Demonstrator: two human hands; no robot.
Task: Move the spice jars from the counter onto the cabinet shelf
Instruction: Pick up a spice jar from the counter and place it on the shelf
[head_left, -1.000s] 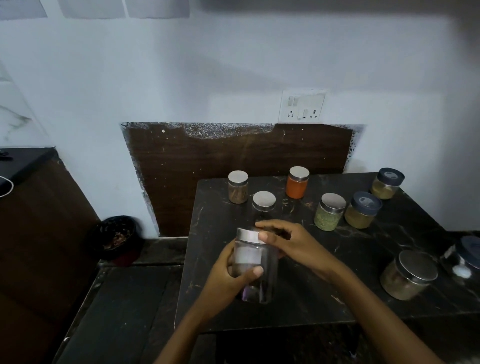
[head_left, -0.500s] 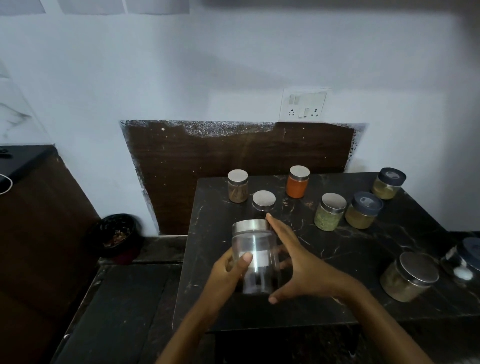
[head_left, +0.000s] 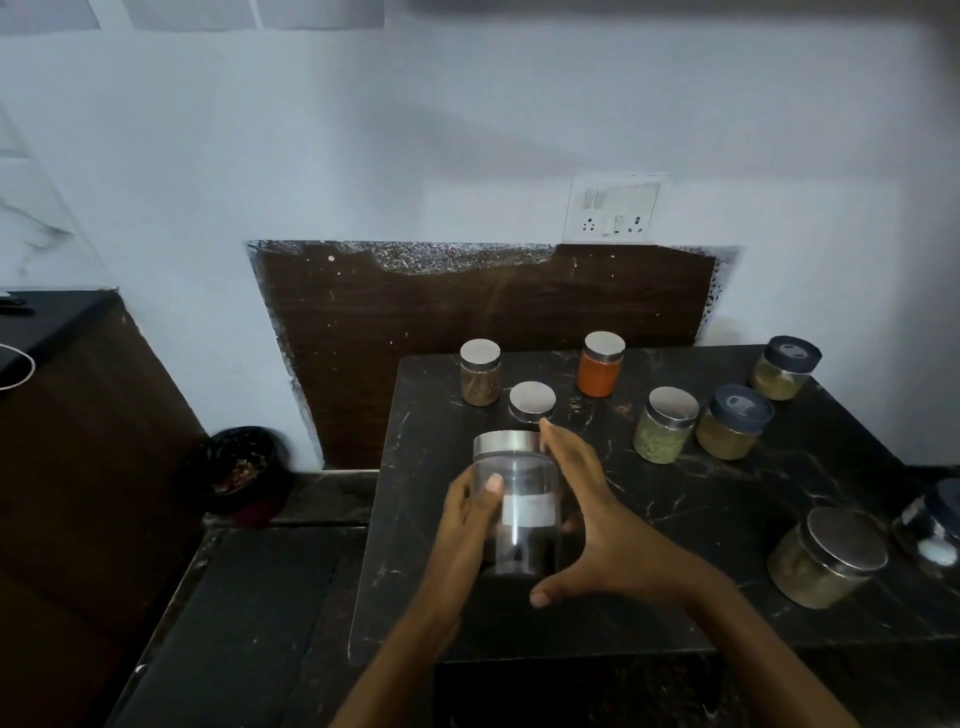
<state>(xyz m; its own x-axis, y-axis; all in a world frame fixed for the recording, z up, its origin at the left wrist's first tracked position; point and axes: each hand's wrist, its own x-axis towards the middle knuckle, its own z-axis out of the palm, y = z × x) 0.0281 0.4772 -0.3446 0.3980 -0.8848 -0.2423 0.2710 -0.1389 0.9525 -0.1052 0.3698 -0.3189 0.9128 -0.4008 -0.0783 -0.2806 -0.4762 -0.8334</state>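
– What have you got there?
– The clear jar with the steel lid, upright over the front left of the worktop. Whether its base touches the stone, I can't tell.
– And your hands?
– My left hand grips it, thumb across the front glass. My right hand is open, fingers straight along the jar's right side, thumb stretched out below it.
– The others?
– All standing on the worktop. Brown jar back left, small steel-lidded jar just past my right fingertips, orange jar behind, green jar just beside a blue-lidded jar, a wide steel-lidded jar near right
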